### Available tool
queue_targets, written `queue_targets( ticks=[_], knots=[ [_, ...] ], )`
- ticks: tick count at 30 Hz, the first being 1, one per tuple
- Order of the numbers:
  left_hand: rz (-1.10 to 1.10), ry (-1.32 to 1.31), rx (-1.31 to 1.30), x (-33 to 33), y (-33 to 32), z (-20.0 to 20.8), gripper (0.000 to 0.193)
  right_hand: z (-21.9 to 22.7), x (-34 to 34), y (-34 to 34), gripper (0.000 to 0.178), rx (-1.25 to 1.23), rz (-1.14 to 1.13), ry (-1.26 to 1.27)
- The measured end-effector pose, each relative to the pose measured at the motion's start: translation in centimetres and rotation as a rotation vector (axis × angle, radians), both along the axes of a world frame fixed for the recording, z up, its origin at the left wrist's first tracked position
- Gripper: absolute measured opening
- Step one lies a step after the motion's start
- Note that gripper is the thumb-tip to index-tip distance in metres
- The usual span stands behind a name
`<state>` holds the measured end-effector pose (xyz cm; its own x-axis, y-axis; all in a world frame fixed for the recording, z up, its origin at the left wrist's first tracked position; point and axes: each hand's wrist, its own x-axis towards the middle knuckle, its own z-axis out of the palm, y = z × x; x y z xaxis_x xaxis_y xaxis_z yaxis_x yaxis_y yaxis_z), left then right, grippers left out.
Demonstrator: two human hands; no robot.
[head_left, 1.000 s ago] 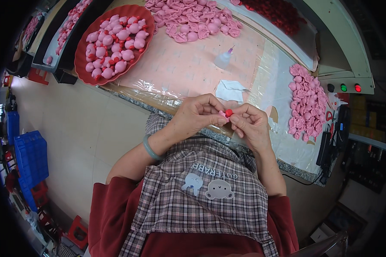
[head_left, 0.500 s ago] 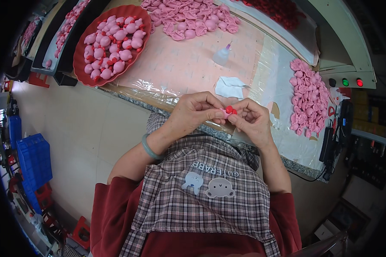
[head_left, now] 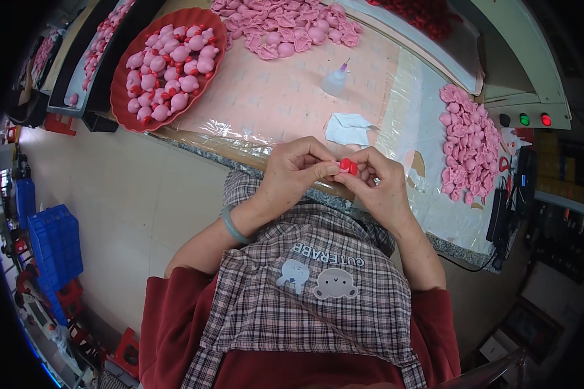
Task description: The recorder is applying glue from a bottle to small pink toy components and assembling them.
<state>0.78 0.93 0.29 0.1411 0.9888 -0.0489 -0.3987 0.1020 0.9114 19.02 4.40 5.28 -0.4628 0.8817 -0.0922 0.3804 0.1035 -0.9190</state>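
Note:
Just over the table's front edge, my left hand (head_left: 296,172) and my right hand (head_left: 384,184) meet, both closed in a pinch. Between their fingertips is a small pink piece with red rounded parts (head_left: 348,166), mostly covered by the fingers. Beyond the hands lies a folded white cloth (head_left: 348,129). A squeeze bottle (head_left: 335,82) with a thin purple-based needle tip stands upright farther back. At the far left, a red scalloped basin (head_left: 121,107) holds many round pink pieces with red parts.
A heap of pink ruffled pieces (head_left: 285,29) covers the table's back, and another pink heap (head_left: 468,146) lies at the right. Red pieces (head_left: 418,16) fill a tray at the back right. Green and red buttons (head_left: 535,120) sit on a machine frame. Blue crates (head_left: 55,240) stand left.
My fingers have shifted slightly around the small piece, whose red parts now face up more side by side. Both hands stay in nearly the same place.

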Motion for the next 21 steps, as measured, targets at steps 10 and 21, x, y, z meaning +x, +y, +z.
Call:
queue_targets(
  ticks=[10, 21],
  knots=[
    [-0.021, 0.005, -0.083, -0.5, 0.4, -0.6, 0.007, -1.1, -0.1, 0.1, 0.017, -0.007, -0.025, -0.042],
    [-0.018, 0.006, -0.017, -0.7, 0.9, 0.7, 0.025, 0.0, 0.3, 1.1, 0.029, 0.036, 0.100, -0.014]
  ],
)
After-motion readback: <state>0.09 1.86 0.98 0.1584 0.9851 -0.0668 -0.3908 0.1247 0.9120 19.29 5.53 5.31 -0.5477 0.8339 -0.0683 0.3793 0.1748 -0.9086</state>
